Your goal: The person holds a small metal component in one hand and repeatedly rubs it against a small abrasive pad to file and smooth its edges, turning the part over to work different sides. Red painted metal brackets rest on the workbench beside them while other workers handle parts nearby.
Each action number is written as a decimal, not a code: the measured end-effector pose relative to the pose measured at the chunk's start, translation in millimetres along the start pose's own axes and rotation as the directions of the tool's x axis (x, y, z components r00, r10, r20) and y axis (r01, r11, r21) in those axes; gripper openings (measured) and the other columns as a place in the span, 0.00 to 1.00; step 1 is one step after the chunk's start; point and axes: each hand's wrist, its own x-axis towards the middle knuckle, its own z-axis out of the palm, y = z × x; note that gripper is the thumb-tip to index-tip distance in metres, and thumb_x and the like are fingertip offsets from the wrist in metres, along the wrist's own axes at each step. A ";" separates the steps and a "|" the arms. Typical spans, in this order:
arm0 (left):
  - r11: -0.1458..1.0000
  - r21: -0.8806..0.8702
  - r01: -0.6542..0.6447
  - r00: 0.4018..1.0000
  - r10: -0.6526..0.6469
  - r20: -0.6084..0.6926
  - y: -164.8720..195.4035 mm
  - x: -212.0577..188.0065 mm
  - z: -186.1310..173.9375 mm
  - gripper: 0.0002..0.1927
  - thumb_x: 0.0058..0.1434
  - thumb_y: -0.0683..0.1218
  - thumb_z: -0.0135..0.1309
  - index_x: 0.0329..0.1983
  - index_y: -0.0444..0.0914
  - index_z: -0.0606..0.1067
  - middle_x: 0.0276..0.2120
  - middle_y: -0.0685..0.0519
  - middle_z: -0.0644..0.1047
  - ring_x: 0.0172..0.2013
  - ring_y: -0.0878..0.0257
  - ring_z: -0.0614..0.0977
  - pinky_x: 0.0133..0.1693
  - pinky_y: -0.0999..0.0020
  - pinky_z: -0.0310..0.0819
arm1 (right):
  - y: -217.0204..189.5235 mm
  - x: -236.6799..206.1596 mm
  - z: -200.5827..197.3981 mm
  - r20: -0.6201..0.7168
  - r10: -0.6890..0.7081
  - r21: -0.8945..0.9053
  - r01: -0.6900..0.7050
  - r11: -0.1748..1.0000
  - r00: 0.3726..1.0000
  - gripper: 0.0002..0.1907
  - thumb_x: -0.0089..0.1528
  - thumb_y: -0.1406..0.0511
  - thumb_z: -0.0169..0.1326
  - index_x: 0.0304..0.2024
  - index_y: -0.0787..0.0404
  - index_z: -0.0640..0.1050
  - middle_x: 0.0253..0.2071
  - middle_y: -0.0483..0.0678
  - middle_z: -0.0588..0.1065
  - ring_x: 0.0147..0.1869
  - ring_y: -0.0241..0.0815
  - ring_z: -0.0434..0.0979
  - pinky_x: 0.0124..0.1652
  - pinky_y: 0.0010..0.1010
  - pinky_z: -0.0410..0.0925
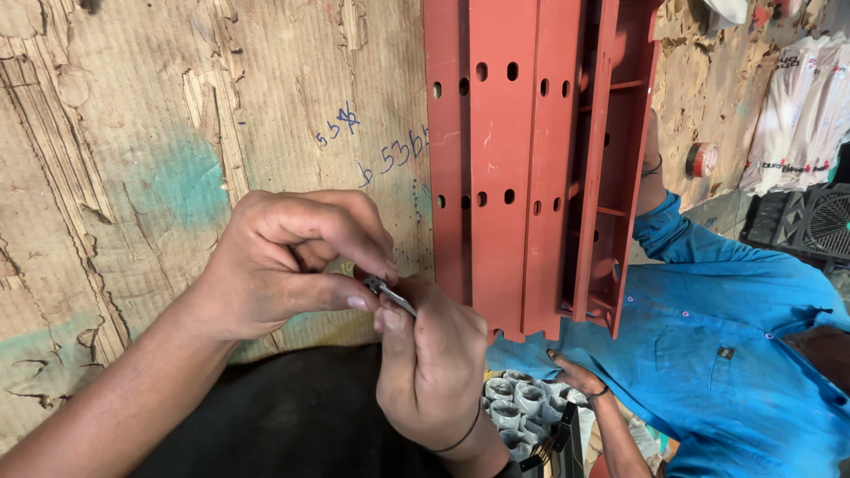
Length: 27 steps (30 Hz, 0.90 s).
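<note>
in the middle of the frame the left hand (283, 265) and the right hand (429, 363) pinch a small metal piece (390, 295) between closed fingers, just left of the red metal frame (522, 168), and it looks not yet put anywhere, so the work seems only begun

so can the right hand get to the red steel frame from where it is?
Probably yes: the right hand sits just beside the red steel frame with nothing between them, but its fingers are busy pinching a small metal piece with the left hand.
</note>
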 end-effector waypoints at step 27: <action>0.986 -0.157 -0.057 0.991 0.075 0.109 -2.5 -6.4 -0.9 0.08 0.62 0.39 0.70 0.41 0.33 0.82 0.39 0.44 0.82 0.42 0.57 0.84 0.45 0.66 0.82 | 15.4 -12.3 -18.8 0.316 0.106 0.708 -0.309 0.635 0.943 0.14 0.75 0.64 0.48 0.40 0.70 0.75 0.33 0.49 0.73 0.28 0.34 0.69 0.30 0.26 0.64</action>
